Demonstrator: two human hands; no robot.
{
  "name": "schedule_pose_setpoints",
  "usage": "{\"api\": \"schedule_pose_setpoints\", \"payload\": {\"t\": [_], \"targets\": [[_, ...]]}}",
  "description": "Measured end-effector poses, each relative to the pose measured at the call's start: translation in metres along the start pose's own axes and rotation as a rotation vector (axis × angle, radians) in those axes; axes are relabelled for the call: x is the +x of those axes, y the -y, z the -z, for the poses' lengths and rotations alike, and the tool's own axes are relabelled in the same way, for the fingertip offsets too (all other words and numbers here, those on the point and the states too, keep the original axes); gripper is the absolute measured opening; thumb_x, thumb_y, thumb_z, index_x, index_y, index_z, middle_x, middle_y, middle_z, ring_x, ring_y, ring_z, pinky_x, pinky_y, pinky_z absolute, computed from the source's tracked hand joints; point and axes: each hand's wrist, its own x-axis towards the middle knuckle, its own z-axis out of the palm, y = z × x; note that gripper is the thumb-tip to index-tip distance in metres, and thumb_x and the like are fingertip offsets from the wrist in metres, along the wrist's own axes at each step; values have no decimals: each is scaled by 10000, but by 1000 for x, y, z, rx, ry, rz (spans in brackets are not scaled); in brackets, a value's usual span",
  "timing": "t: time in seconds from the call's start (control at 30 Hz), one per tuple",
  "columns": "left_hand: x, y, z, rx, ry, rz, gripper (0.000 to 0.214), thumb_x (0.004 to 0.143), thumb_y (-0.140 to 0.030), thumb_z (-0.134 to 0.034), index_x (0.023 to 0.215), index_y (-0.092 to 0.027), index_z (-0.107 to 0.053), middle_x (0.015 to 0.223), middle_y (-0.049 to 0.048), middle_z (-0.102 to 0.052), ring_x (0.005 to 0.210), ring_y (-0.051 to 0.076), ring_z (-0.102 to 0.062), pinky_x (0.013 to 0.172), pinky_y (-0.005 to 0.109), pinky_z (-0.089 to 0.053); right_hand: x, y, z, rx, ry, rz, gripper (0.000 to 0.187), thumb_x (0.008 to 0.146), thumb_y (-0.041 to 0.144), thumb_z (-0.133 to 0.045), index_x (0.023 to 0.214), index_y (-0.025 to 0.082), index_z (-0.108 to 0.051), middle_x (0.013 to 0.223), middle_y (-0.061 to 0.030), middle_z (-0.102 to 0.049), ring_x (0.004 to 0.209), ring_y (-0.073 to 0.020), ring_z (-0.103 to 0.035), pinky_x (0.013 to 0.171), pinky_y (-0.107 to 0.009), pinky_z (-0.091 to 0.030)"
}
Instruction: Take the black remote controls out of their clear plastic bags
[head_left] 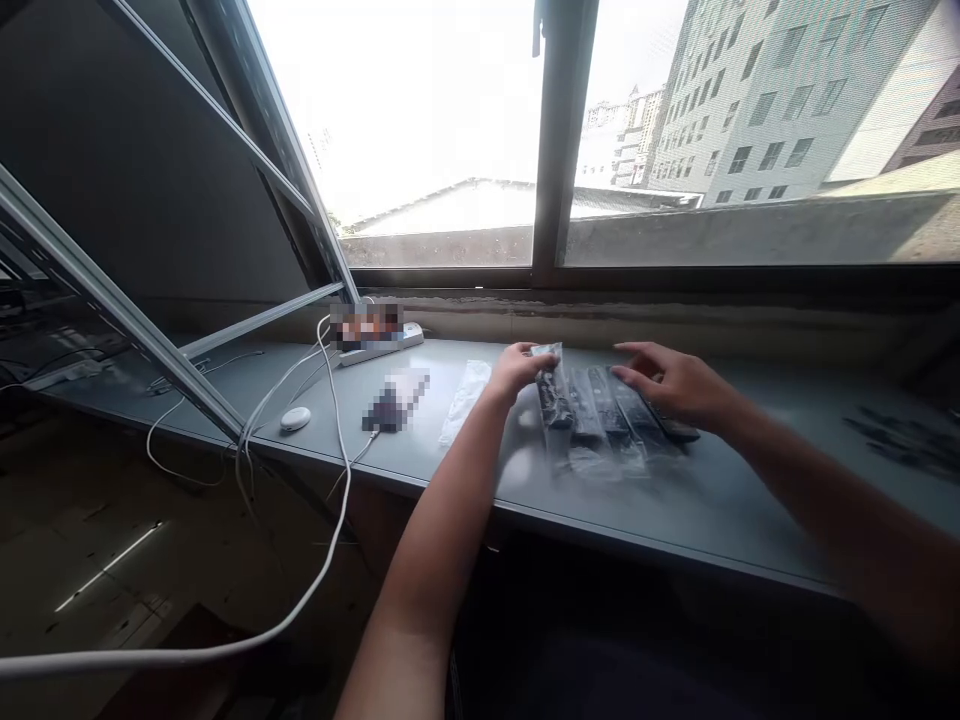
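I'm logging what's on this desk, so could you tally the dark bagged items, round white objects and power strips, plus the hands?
Dark bagged items: at least 4; overlap near the right hand hides the exact number
Round white object: 1
Power strip: 1
Hands: 2, the right and the left hand
Total: at least 8

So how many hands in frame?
2: the left hand at the top of the leftmost bagged dark item; the right hand at the right end of the bagged row.
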Motion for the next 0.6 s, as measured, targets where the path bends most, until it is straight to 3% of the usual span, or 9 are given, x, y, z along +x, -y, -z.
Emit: {"api": "schedule_pose_setpoints", "payload": {"t": [0.13,0.2,0.33,0.47,0.6], "targets": [[-7,-8,-5,-470,169,48,460,820,-320,-965,1162,-165,-700,1183,145,-834,1027,211,-809,941,330,-615,-7,20,-18,608,182,-85,406,1036,495,-795,1357,248,-767,1176,-117,-859,1042,-316,-837,966,-479,-714],[-9,-11,-9,-568,186,33,469,821,-354,-980,1151,-174,-700,1122,133,-843,1016,214,-811,946,341,-616,-9,26,-26,873,288,-169,329,1052,421,-802,1312,224,-760,1187,-134,-864,1066,-298,-851,998,-457,-720],[-9,-12,-17,-691,155,25,484,779,-362,-1003,1105,-172,-699,1040,113,-828,971,225,-797,887,349,-620,-11,32,-34,1158,455,-283,270,1083,310,-772,1311,166,-741,1131,-176,-866,963,-267,-860,873,-376,-746],[-6,-8,-21,-678,66,32,456,770,-399,-998,1010,-179,-679,905,42,-754,804,167,-715,778,303,-571,-13,33,-35,1270,541,-361,194,1111,303,-733,1254,176,-759,1074,-146,-861,804,-225,-817,685,-291,-703],[-5,-1,-27,-406,-26,-37,479,829,-536,-955,944,-187,-647,879,22,-701,766,139,-647,733,281,-506,-16,30,-32,1320,523,-409,241,1102,383,-754,1249,196,-796,1006,-95,-849,789,-218,-796,737,-293,-694]]}}
